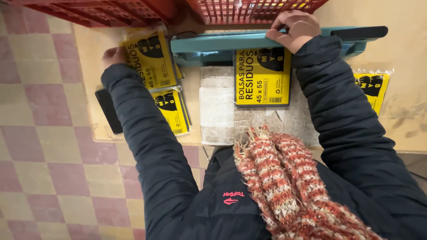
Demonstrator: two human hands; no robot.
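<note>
My right hand [294,29] presses down on the teal arm of a heat sealer [213,44] on the table. Under that arm lies a yellow-and-black packet of bags [262,78], its top edge caught beneath the bar. My left hand [113,55] rests on the top packet of a small stack of the same yellow packets [151,60] at the table's left side. A lower packet [173,111] sticks out nearer to me. Dark jacket sleeves cover both arms.
Red plastic crates [249,11] stand at the far edge of the beige table [400,111]. Another yellow packet [373,86] lies at the right. A black flat object [108,111] sits at the table's left edge. Checked floor tiles [44,133] lie to the left. An orange knitted scarf [280,178] hangs below.
</note>
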